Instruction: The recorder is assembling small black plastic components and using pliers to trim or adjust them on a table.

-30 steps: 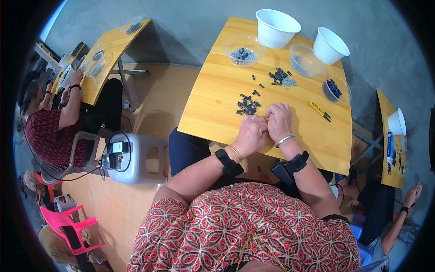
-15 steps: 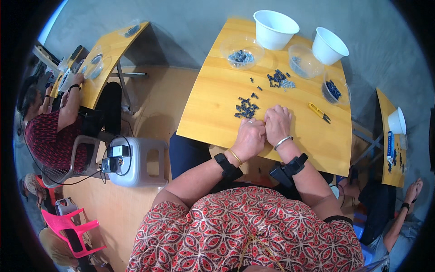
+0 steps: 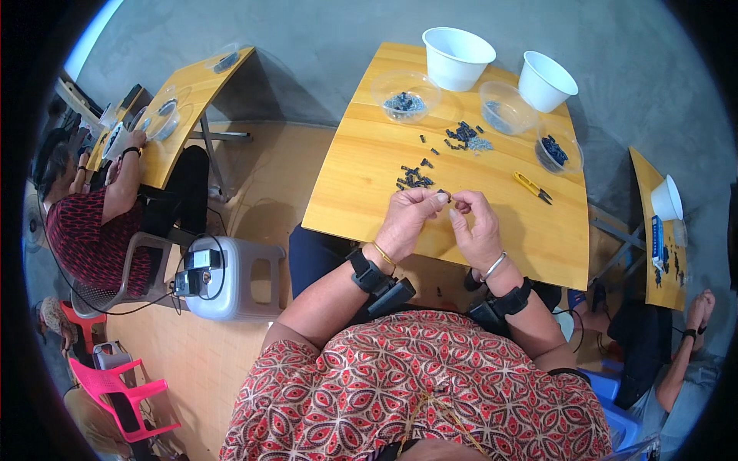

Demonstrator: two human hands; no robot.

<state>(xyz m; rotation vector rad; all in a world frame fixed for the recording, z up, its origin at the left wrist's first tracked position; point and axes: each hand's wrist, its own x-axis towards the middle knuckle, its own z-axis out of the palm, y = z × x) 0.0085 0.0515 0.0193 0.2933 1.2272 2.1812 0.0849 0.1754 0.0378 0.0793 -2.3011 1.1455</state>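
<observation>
Over a grey concrete floor and a tan tiled strip stands a yellow wooden tabletop (image 3: 361, 192), seen from above. At its far edge sit two white paper bowls (image 3: 458, 55) and, just in front of them, three clear plastic bowls (image 3: 406, 94), each holding some small dark parts. A loose heap of dark parts (image 3: 463, 137) lies between the clear bowls, and a second scatter of dark parts (image 3: 413, 178) lies nearer the person. Yellow-handled snips (image 3: 530, 185) rest on the wood to the right, apart from everything else.

Both hands hover low above the near part of the tabletop, close to the nearer scatter. The left hand (image 3: 407, 219) is curled, thumb and forefinger pinched together on a tiny dark part (image 3: 446, 196). The right hand (image 3: 477, 230) is likewise curled, its fingertips meeting the left's at that same piece; whether it grips a second piece is too small to tell. Each wrist wears a black strap with a device.

Left of the tabletop, a grey plastic stool (image 3: 227, 276) carries a small device with cables, and a pink chair (image 3: 123, 396) stands further out. Another person in a red patterned top works at a second yellow table (image 3: 181, 115).
</observation>
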